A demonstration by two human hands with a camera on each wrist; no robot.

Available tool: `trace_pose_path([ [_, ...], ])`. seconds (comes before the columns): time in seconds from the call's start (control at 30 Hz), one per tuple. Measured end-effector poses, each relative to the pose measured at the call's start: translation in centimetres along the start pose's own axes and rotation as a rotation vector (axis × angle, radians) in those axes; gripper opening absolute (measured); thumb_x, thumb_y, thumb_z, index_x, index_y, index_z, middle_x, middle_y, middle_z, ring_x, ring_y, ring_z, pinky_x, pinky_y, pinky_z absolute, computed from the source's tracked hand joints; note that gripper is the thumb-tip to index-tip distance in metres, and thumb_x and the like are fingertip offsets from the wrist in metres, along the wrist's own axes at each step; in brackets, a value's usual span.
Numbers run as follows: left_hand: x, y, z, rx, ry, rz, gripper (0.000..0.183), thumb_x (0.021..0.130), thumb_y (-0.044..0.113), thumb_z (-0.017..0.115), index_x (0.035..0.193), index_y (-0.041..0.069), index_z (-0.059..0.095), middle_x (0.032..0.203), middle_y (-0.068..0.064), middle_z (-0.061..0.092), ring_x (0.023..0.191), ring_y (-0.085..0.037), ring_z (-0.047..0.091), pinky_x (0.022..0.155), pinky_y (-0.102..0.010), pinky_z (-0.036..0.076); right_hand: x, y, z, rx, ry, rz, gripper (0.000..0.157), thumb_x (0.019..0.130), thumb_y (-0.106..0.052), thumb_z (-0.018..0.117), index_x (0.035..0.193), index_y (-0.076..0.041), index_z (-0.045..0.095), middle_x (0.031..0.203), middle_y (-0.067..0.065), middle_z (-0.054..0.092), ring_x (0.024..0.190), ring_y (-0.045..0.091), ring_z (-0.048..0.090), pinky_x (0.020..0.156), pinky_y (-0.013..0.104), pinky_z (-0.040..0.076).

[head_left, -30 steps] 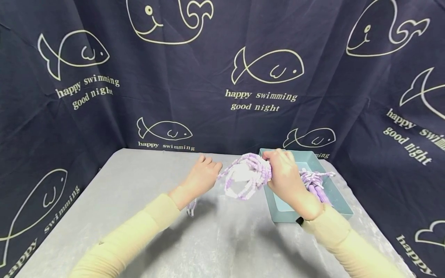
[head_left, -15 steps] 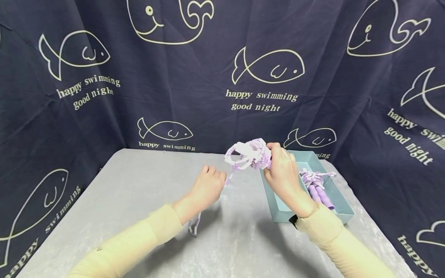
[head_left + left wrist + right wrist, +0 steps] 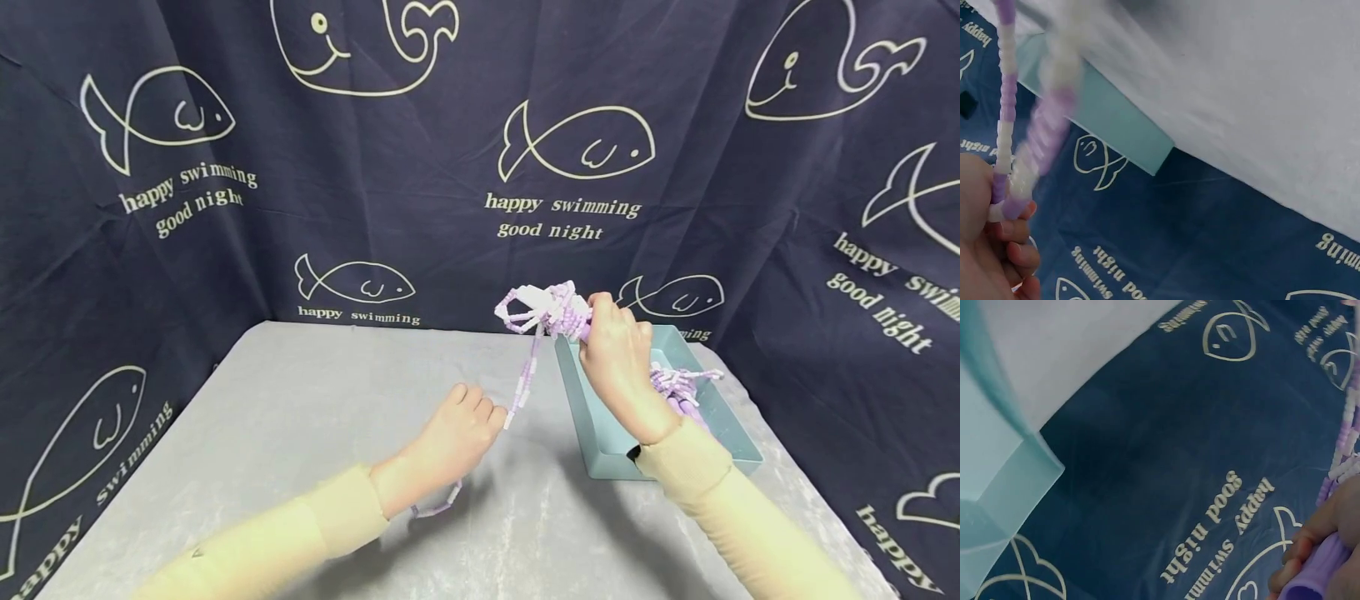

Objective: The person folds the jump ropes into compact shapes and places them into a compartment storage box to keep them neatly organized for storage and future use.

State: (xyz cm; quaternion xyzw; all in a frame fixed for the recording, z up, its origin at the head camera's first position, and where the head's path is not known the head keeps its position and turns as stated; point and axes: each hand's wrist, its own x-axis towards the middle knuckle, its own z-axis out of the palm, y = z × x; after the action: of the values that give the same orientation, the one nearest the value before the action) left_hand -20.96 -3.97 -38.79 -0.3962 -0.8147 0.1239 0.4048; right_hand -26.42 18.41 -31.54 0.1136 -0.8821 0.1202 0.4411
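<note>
A purple and white beaded jump rope [image 3: 558, 317] is bundled in a coil above the teal box. My right hand [image 3: 617, 362] grips it by its purple handle [image 3: 1319, 569], whose hollow end shows in the right wrist view. From the coil a beaded strand [image 3: 527, 375] runs down to my left hand [image 3: 463, 433], which pinches it above the table. A loose loop of the rope [image 3: 441, 507] hangs beneath that hand. In the left wrist view the strand [image 3: 1007, 100] doubles back at the fingertips [image 3: 1015, 230].
Under my right hand stands a teal box [image 3: 583, 417] on the grey table [image 3: 315, 400]. Inside it lies a second beaded jump rope [image 3: 678, 383] in a bundle, with purple handles. A dark blue curtain [image 3: 442, 192] with fish prints encloses the table's back and sides.
My right hand has lifted the coil up and slightly right. My left hand has moved down and right, drawing out a longer strand between the hands.
</note>
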Motion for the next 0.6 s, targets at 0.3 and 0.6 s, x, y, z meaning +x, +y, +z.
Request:
trace_pose_path([
  [0.3,1.0,0.2,-2.3,0.003,0.174,0.059,0.021,0.090,0.009,0.042,0.075,0.014,0.055,0.068,0.000,0.050,0.066,-0.019,0.042,0.068,-0.031,0.034,-1.7,1.4,2.9,-0.296,0.116,-0.251,0.017,0.088,0.000,0.032,0.086,-0.002,0.050,0.066,0.017,0.049,0.063,0.035,0.048,0.053,0.047,0.030],
  [0.6,3.0,-1.1,-4.7,0.012,0.301,0.032,0.021,0.083,0.008,0.042,0.067,0.013,0.054,0.063,-0.002,0.047,0.066,-0.022,0.046,0.067,-0.035,0.035,-2.7,0.9,3.2,-0.321,0.149,-0.389,0.019,0.088,-0.002,0.032,0.082,-0.003,0.050,0.063,0.015,0.045,0.061,0.035,0.046,0.053,0.047,0.031],
])
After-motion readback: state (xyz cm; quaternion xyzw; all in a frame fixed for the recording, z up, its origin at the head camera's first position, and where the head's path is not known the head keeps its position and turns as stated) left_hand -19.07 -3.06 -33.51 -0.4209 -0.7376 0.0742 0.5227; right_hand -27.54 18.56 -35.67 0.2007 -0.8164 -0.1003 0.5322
